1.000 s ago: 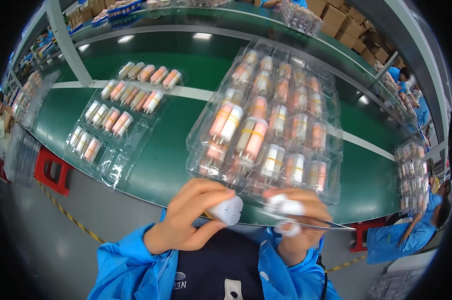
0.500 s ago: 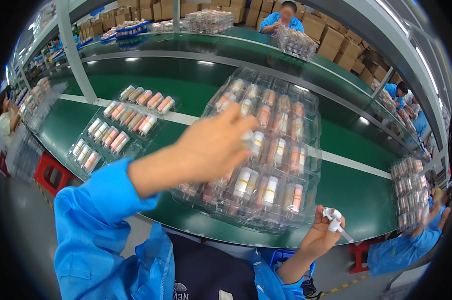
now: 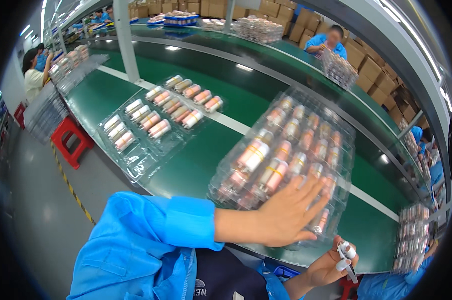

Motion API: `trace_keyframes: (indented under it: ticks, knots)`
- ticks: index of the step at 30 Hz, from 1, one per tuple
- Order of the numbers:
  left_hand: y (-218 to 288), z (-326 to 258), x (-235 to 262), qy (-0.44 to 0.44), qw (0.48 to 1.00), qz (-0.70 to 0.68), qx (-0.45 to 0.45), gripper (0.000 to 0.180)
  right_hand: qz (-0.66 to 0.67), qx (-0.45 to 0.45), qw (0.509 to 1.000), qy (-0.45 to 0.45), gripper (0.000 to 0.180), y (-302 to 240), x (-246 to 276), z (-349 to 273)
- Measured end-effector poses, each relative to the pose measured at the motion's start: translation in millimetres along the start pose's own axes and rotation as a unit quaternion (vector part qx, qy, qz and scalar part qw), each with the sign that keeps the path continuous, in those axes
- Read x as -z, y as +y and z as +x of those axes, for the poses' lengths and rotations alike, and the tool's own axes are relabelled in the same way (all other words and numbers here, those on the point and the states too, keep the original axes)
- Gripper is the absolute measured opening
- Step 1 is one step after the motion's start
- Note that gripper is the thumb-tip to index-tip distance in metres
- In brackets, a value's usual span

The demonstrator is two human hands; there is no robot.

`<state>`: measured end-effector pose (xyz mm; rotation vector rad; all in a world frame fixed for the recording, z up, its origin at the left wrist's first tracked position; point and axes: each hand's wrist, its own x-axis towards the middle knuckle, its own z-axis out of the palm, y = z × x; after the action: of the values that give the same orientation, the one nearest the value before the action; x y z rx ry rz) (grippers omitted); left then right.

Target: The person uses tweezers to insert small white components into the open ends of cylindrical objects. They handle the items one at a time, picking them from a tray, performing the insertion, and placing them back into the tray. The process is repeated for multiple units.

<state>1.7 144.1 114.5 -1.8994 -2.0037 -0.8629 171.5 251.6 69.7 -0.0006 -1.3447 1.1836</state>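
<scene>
My left hand [image 3: 292,214] lies over the near right part of a stack of clear plastic trays [image 3: 217,192], its fingers spread and slightly blurred. Its palm covers some of the pockets, so what lies under it is hidden. The trays hold rows of small pink and white tubes [image 3: 256,156], some joined by thin yellow bands. Close to the stack's near right corner, my right hand [image 3: 326,267] is closed on several small white plastic pieces [image 3: 347,252]; one long, pale piece sticks out below the fingers.
To the left, another clear tray [image 3: 148,155] of pink and white tubes lies on the green table [image 3: 196,160]. Filled trays [image 3: 411,240] stand at the right end. A red stool [image 3: 71,142] is at the left. A co-worker [image 3: 331,42] sits across the table.
The whole view has swung leftward, so things sit farther right in the picture. My left hand has moved from the tray's middle to its near right part, its fingers spreading. My right hand keeps its white pieces.
</scene>
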Motion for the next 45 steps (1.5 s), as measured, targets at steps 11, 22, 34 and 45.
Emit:
trace_keyframes:
  ticks: [11,22,34,45]
  knots:
    - [-126,-131,160,0.028,0.955,0.212,0.207,0.047,-0.065,0.065,0.978,-0.187,0.035,-29,-41,9]
    - [-187,-265,154,-0.054,0.833,0.387,0.392,0.042,-0.033,-0.097,0.979,-0.174,0.029,-28,-125,-3]
    - [-198,-295,157,0.193,0.844,0.114,0.488,0.047,-0.048,-0.369,0.855,-0.362,0.014,3,-164,-56]
    - [-200,-295,163,0.142,0.832,0.073,0.532,0.038,-0.198,-0.287,0.870,-0.349,0.015,34,-127,-92]
